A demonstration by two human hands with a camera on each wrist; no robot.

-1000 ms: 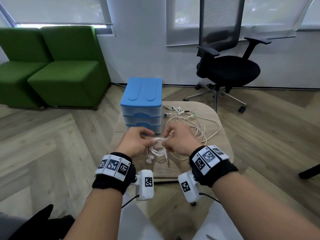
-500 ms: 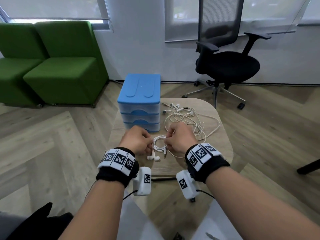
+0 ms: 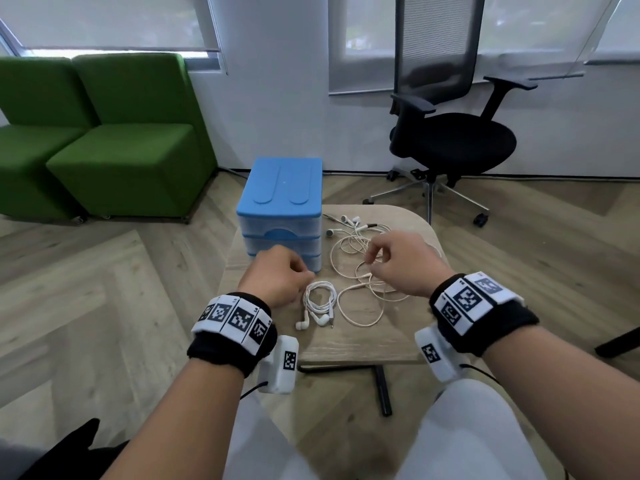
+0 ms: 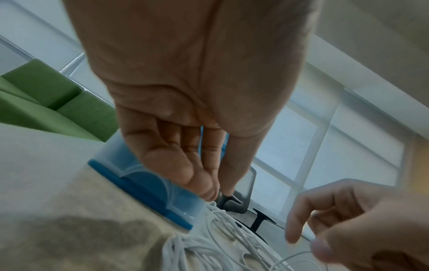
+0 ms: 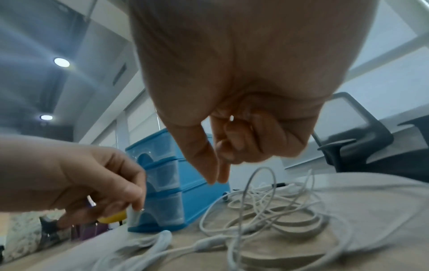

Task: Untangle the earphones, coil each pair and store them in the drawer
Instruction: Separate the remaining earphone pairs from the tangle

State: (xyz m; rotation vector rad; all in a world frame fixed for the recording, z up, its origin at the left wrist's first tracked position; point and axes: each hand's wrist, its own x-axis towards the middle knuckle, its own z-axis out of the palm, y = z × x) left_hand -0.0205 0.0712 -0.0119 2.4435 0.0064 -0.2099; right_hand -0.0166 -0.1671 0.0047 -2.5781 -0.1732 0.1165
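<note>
Wooden table (image 3: 356, 344), blue drawer unit (image 3: 282, 216) closed, coiled earphones (image 3: 319, 303) beside it, both hands' fingers loosely curled, empty.

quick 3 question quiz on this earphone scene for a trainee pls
1. True or false: the coiled earphones already lie inside the blue drawer unit.
2. Which of the hands is above the tangled earphones? A) left B) right
3. Fill in: the three drawers of the unit are all ___.

Key:
1. False; the coil lies on the table in front of the unit.
2. B, the right hand.
3. shut
</note>
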